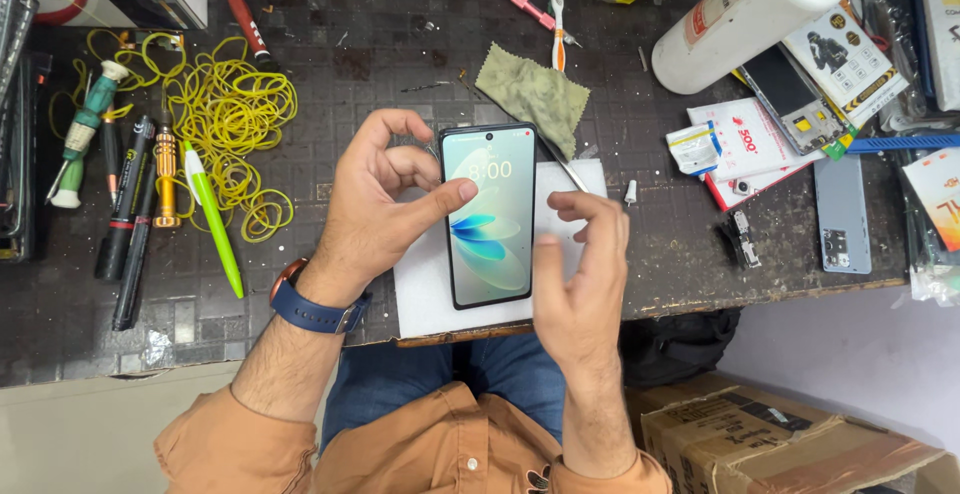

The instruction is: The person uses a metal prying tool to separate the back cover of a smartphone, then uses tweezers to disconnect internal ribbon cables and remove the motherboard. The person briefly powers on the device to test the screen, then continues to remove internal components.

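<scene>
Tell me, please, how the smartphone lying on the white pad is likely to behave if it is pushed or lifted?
The smartphone looks thin, flat and rigid, so it should slide rather than roll or tip. Its glossy lit screen suggests a slippery, breakable face. The left hand touches its edge with the thumb; the right hand hovers beside it.

Phone (489, 216), centre: black frame, lit screen pale green-white with a blue and teal petal motif. It lies on a white sheet (425, 289). At 12 o'clock of it, an olive-green cloth (533, 92), faintly mottled. At 9 o'clock, bright yellow rubber bands (228, 114) in a loose tangle, a lime-green pen (213, 219) with white top, black markers (125, 209) and a gold-orange screwdriver (166, 176). Worktop (330, 44): dark brown-black, small square grid pattern. At 2 o'clock, a white bottle (745, 19) with red label. Left hand (385, 209): navy-blue strap with copper-coloured watch case. Sleeves orange-tan; jeans blue. Carton (770, 444) at 5 o'clock: brown.
</scene>
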